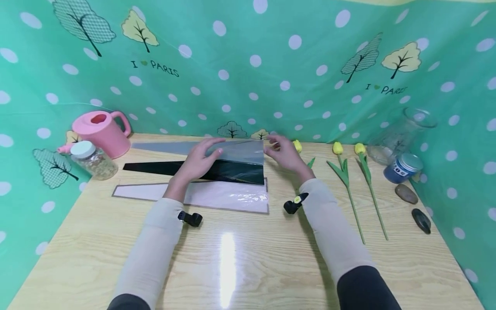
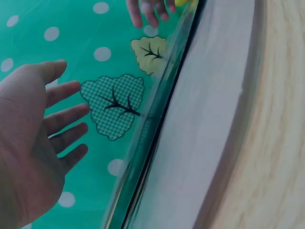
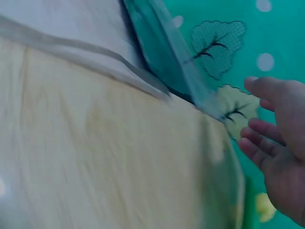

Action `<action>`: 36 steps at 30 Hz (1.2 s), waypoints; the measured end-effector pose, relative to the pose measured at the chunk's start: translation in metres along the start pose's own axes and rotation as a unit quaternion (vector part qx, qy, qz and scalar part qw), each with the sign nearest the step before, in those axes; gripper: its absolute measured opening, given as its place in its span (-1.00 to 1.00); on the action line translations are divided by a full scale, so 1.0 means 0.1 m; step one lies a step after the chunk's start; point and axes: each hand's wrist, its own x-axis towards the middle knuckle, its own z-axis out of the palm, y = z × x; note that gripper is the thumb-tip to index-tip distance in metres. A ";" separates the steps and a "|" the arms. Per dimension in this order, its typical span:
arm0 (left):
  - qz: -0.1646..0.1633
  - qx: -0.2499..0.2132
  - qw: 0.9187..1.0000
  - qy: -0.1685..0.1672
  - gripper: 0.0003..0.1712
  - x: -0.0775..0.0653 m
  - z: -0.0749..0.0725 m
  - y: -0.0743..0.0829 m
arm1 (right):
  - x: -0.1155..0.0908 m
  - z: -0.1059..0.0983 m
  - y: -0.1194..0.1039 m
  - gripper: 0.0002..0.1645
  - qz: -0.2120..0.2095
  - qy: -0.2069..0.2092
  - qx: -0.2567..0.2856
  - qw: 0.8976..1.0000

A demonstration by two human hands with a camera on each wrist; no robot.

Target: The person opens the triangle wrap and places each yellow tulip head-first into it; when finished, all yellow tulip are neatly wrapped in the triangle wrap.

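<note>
Your left hand (image 1: 198, 160) is above the grey sheet (image 1: 244, 151), fingers spread, gripping nothing. Your right hand (image 1: 286, 156) is just beside that sheet's wide end, fingers loosely bent, also free. Grey lies rearmost on the table (image 1: 279, 258), then the black sheet (image 1: 240, 173), then the white sheet (image 1: 224, 194) nearest you.

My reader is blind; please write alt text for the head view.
Left hand over a grey sheet, right hand near its wide end, a black sheet and a white sheet in front, on a table; pink watering can left, yellow tulips and glass vase right.
</note>
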 end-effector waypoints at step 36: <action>-0.019 -0.025 0.999 0.007 -0.44 0.43 0.35 -0.11 | 0.04 0.30 -0.07 -0.83 0.020 0.094 0.003 0.995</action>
